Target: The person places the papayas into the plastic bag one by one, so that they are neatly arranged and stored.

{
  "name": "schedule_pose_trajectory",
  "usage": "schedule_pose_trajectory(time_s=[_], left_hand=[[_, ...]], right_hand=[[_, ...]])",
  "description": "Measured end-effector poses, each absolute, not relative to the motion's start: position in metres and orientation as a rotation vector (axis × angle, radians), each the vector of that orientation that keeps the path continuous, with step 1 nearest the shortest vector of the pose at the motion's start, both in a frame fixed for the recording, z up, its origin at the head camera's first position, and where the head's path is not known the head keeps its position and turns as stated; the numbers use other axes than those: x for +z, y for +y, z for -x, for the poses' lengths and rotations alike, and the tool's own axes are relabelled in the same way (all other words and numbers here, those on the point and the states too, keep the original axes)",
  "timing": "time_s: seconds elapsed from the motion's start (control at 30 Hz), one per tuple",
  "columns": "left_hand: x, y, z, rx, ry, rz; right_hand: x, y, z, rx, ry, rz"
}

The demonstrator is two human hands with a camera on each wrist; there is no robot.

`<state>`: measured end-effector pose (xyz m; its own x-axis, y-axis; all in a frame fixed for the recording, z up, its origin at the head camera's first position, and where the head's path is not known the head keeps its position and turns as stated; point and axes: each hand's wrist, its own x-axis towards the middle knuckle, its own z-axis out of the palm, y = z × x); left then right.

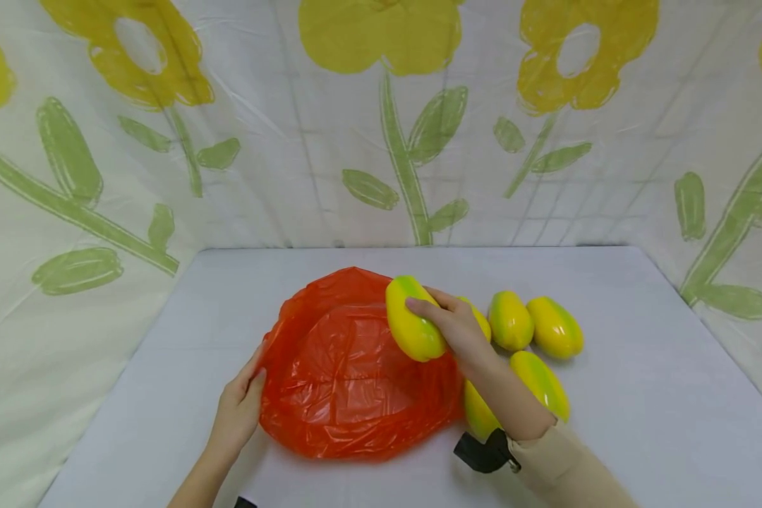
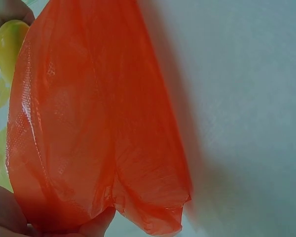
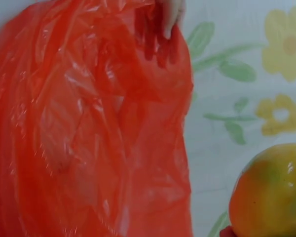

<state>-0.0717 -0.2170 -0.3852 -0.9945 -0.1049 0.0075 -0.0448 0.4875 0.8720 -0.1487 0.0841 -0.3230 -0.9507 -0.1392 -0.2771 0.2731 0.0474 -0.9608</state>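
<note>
A red plastic bag (image 1: 355, 381) stands on the table with its mouth spread wide. My left hand (image 1: 238, 409) pinches its left rim between thumb and fingers; in the right wrist view those fingers show through the red film. My right hand (image 1: 457, 328) grips a glossy yellow papaya (image 1: 409, 328) with green streaks, held above the right side of the bag's mouth. That same papaya (image 3: 271, 192) appears at the lower right of the right wrist view. The left wrist view shows the bag's outer side (image 2: 89, 113) close up, the papaya behind it.
Several more papayas lie right of the bag, among them one at the far right (image 1: 557, 327), one beside it (image 1: 511, 321) and one nearer (image 1: 542, 381). My right arm partly covers others. A flower-printed curtain (image 1: 260, 162) hangs behind the white table (image 1: 648, 395).
</note>
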Motion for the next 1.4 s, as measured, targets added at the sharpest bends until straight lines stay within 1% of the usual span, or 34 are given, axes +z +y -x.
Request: schedule_pose_trajectory(time_s=[0.37, 0.7, 0.93, 1.03, 1.4], left_hand=[[-0.387, -0.218, 0.073, -1.545, -2.652, -0.125], [-0.388, -0.218, 0.074, -1.508, -2.639, -0.091], [-0.388, -0.218, 0.074, -1.489, -2.635, -0.086], [-0.388, -0.219, 0.075, -1.479, -2.633, -0.079], [-0.391, -0.220, 0.078, -1.476, -2.662, -0.079]], right_hand=[[-0.331, 0.048, 0.158, -2.057, 1.937, -0.171], [-0.337, -0.003, 0.162, -2.154, 1.763, -0.231], [-0.346, -0.034, 0.160, -2.191, 1.727, -0.351], [-0.351, -0.046, 0.161, -2.176, 1.743, -0.363], [-0.369, -0.067, 0.167, -2.175, 1.733, -0.517]])
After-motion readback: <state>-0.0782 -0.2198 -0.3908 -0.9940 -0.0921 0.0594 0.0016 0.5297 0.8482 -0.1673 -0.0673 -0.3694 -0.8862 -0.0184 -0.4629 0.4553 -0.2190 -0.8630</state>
